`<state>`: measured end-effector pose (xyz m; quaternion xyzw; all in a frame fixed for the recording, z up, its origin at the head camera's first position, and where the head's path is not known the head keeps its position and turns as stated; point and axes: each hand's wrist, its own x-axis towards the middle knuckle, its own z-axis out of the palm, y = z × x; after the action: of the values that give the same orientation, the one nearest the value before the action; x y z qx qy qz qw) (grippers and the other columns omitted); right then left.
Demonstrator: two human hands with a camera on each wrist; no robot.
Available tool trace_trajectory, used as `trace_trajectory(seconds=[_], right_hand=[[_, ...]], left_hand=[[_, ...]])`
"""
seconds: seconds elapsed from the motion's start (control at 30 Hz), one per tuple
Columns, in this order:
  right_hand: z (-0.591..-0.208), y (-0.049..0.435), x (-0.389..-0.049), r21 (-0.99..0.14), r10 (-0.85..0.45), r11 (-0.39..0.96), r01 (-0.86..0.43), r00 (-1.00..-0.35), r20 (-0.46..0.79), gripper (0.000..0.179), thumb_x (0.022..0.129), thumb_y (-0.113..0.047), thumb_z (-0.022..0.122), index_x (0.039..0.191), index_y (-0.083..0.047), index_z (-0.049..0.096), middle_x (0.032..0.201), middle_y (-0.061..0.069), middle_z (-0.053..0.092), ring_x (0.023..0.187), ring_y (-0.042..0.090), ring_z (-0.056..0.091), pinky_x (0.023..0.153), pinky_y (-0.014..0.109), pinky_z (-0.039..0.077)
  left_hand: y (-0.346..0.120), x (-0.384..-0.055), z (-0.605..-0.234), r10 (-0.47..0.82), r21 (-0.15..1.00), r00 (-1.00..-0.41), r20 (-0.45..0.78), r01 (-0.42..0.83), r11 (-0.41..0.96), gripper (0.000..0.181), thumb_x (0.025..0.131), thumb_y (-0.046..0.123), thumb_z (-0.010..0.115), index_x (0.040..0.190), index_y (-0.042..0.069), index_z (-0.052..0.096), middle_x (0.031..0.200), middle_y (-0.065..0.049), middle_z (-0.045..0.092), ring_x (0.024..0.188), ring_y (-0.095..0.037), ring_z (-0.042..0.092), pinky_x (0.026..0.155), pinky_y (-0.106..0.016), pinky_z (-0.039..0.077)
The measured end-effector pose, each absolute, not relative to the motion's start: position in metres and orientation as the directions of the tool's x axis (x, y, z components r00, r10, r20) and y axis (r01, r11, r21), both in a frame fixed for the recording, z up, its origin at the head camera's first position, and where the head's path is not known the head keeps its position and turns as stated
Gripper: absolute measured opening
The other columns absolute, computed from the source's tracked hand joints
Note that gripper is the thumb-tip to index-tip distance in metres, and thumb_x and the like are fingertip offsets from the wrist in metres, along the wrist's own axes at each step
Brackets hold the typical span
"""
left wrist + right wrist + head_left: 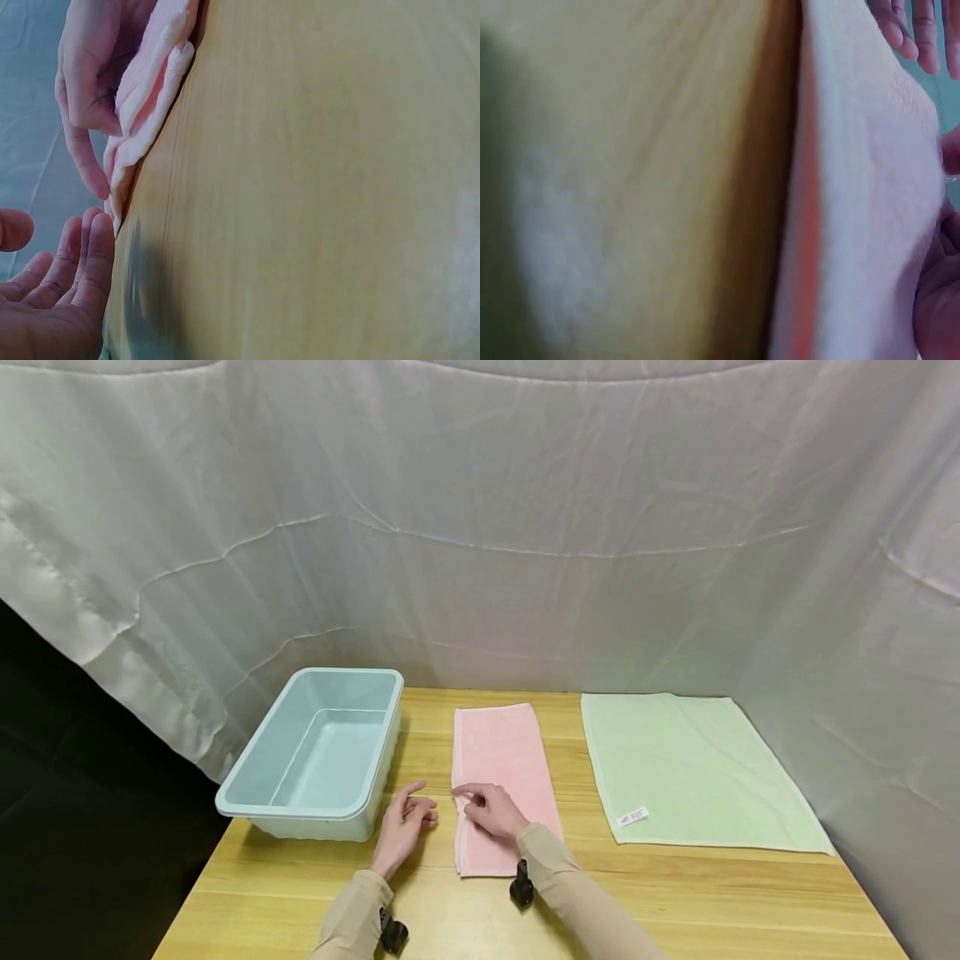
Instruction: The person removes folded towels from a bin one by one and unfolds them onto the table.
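A folded pink towel [498, 743] lies lengthwise on the table in the head view, its layered long edge on the left. My right hand [491, 808] is over the towel, fingertips at that edge. In the left wrist view the right hand [90, 82] has its index finger near the edge and its thumb touching the cloth, the two tips apart. My left hand [402, 831] hovers just left of the towel with relaxed fingers and holds nothing. The left hand's fingers [94, 262] appear spread below the towel's corner. Folds of the towel [870, 187] hide part of the right hand.
A light blue plastic basin [375, 806] stands at the left of the wooden table [465, 927], close to my left hand. At the right a pale green towel [690, 768] lies spread flat with a white label [633, 816]. A grey curtain [480, 568] hangs behind.
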<state>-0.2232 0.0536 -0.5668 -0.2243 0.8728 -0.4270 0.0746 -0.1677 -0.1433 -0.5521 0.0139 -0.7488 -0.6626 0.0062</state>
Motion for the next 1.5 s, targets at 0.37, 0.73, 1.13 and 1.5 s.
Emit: trace_trajectory(seconds=[0.37, 0.73, 1.13, 1.5], right_hand=[[-0.571, 0.056, -0.226, -0.847, -0.399, 0.47, -0.248, -0.916, 0.047, 0.018, 0.087, -0.004, 0.057, 0.096, -0.005, 0.073, 0.066, -0.008, 0.052, 0.052, 0.001, 0.046, 0.051, 0.015, 0.041], [-0.573, 0.056, -0.224, -0.888, -0.344, 0.423, -0.181, -0.939, 0.028, 0.006, 0.085, -0.008, 0.065, 0.088, -0.005, 0.063, 0.063, -0.009, 0.049, 0.048, 0.002, 0.045, 0.045, 0.016, 0.038], [-0.559, 0.056, -0.219, -0.919, -0.212, 0.394, -0.023, -0.975, -0.066, 0.01, 0.085, -0.006, 0.067, 0.092, 0.002, 0.068, 0.063, -0.001, 0.065, 0.042, 0.003, 0.053, 0.043, 0.018, 0.046], [-0.552, 0.064, -0.217, -0.956, -0.157, 0.293, 0.016, -0.986, -0.064, 0.013, 0.088, -0.006, 0.064, 0.095, 0.004, 0.065, 0.061, -0.004, 0.058, 0.037, 0.005, 0.052, 0.038, 0.02, 0.046]], left_hand=[[-0.142, -0.167, -0.55, -0.031, 0.993, -0.999, -0.021, -0.024, 0.112, 0.044, 0.103, 0.006, 0.053, 0.143, -0.006, 0.043, 0.111, -0.032, 0.067, 0.089, -0.029, 0.072, 0.08, -0.031, 0.063], [-0.142, -0.168, -0.553, -0.024, 0.992, -0.999, -0.023, -0.026, 0.12, 0.045, 0.103, 0.006, 0.052, 0.145, -0.007, 0.041, 0.112, -0.033, 0.066, 0.091, -0.033, 0.071, 0.081, -0.034, 0.063], [-0.129, -0.178, -0.551, 0.019, 0.983, -1.0, -0.003, 0.001, 0.185, 0.049, 0.098, 0.0, 0.058, 0.144, -0.007, 0.042, 0.117, -0.031, 0.069, 0.102, -0.039, 0.072, 0.085, -0.03, 0.062], [-0.104, -0.19, -0.55, 0.1, 0.983, -0.994, -0.053, -0.035, 0.181, 0.055, 0.1, -0.001, 0.047, 0.15, -0.007, 0.025, 0.124, -0.035, 0.064, 0.118, -0.044, 0.064, 0.098, -0.045, 0.057]])
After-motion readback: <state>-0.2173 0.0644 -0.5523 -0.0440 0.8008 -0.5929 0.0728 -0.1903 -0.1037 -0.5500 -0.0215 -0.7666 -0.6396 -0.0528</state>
